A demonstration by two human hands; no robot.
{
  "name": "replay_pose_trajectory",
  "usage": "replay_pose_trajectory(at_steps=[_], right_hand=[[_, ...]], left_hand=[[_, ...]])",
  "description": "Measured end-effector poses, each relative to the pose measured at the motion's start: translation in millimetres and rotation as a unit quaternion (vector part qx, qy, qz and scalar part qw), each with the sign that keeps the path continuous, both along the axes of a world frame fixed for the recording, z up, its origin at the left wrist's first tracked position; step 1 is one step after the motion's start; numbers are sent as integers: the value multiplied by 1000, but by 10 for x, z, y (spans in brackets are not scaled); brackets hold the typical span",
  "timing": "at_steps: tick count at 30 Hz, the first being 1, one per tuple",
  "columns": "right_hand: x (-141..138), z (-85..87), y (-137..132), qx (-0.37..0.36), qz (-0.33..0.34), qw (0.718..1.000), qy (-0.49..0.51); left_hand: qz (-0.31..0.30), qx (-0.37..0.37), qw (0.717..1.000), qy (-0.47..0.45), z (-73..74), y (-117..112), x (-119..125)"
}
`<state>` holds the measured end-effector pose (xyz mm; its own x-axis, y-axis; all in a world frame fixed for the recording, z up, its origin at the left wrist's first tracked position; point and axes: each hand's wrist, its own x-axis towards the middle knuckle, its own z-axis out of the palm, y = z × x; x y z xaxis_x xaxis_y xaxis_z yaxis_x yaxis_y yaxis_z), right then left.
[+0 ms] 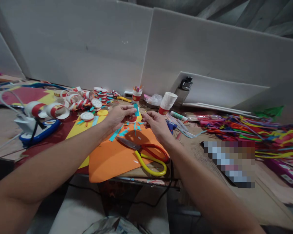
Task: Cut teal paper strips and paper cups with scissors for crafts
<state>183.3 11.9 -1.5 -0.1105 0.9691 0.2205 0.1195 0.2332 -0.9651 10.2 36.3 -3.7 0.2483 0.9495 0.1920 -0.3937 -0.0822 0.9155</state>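
My left hand point(122, 116) pinches a small strip of blue paper point(136, 110) between thumb and fingers, holding it upright. Just to its right, my right hand point(154, 121) has its thumb and fingertips pressed together; anything between them is too small to make out. Behind and below the fingertips, a red and white paper piece point(132, 119) is partly hidden. Blue paper scraps point(124, 132) lie under the hands on an orange sheet point(109, 159). Scissors point(141, 148) with one red and one yellow handle rest slightly open on that sheet, nearer to me.
Cut paper cups point(56, 110) and a white disc point(87, 116) lie left. A cup stack point(168, 101), a bottle point(183, 91) and a cup of sticks point(137, 96) stand behind. Colourful pipe cleaners point(234, 130) and a blurred-out flat device point(228, 164) are right. A black cable point(171, 175) hangs at the front edge.
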Motion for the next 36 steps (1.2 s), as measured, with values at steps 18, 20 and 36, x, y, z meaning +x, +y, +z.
replay_pose_trajectory(at_steps=[18,20,36], right_hand=[[248,129,-1051,83,105,788,-601],[227,99,-1063,95,119,775,-614],[312,205,-893,149,48,912,-378]], left_hand=[[42,-74,994,-75,52,121,-100],[40,-66,994,-71,47,122,-98],[57,-54,993,-88,9,276,-254]])
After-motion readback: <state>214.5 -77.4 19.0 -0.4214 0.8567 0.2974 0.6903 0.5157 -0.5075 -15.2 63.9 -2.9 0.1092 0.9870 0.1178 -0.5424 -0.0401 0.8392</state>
